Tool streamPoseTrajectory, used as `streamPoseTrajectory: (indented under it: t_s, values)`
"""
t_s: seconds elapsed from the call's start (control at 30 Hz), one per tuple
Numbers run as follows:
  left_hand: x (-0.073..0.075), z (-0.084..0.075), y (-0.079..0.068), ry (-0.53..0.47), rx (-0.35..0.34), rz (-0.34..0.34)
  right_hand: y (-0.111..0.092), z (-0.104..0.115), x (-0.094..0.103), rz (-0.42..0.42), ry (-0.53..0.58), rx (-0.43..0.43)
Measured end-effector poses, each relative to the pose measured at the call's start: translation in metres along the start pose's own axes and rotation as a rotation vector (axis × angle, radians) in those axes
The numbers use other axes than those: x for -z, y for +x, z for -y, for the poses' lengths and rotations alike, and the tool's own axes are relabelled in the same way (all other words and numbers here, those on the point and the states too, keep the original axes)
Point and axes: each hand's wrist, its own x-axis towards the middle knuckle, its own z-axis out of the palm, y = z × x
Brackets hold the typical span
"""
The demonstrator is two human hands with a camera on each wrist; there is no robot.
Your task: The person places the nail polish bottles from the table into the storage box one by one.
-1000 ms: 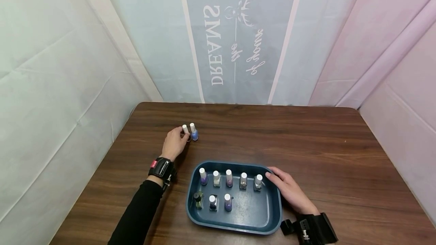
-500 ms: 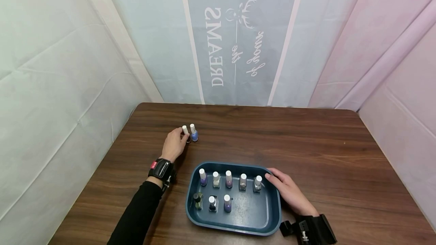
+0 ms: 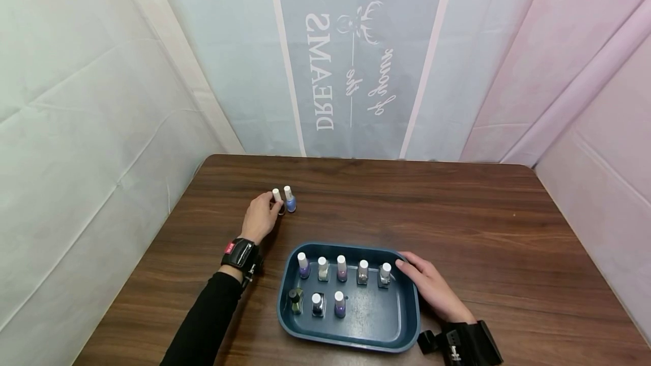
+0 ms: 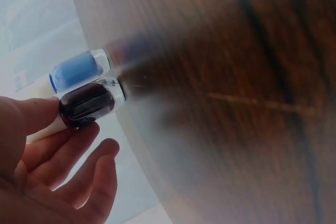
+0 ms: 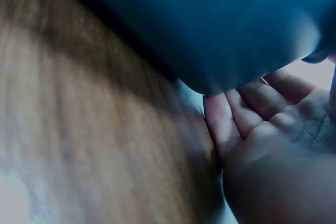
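Observation:
My left hand (image 3: 258, 217) pinches a dark nail polish bottle (image 4: 86, 104) with a white cap between thumb and fingers, at the far left of the table. The bottle stands on the wood or just over it; I cannot tell which. Right beside it is a light blue nail polish bottle (image 3: 290, 203), white-capped and upright. At the near middle lies a dark blue tray (image 3: 376, 321). My right hand (image 3: 437, 287) grips its far right corner, thumb over the rim and fingers outside against the wall (image 5: 226, 40).
Several nail polish bottles stand in two rows in the tray, among them a purple one (image 3: 303, 265), a dark-capped green one (image 3: 295, 300) and a clear one (image 3: 385, 275). A printed curtain (image 3: 351, 72) hangs behind the table's back edge (image 3: 407, 161).
The head view shifts very slightly. Both hands, the tray and the bottles keep their places.

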Motion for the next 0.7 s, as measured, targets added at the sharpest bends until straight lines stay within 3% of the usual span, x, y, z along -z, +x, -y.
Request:
streamPoseTrajectory:
  t_s: [0.7]
  values:
    - [0.0015,-0.0006,-0.0036,0.053,0.018,0.002,-0.0001,0.0004,-0.0005,-0.004,-0.002,0.006]
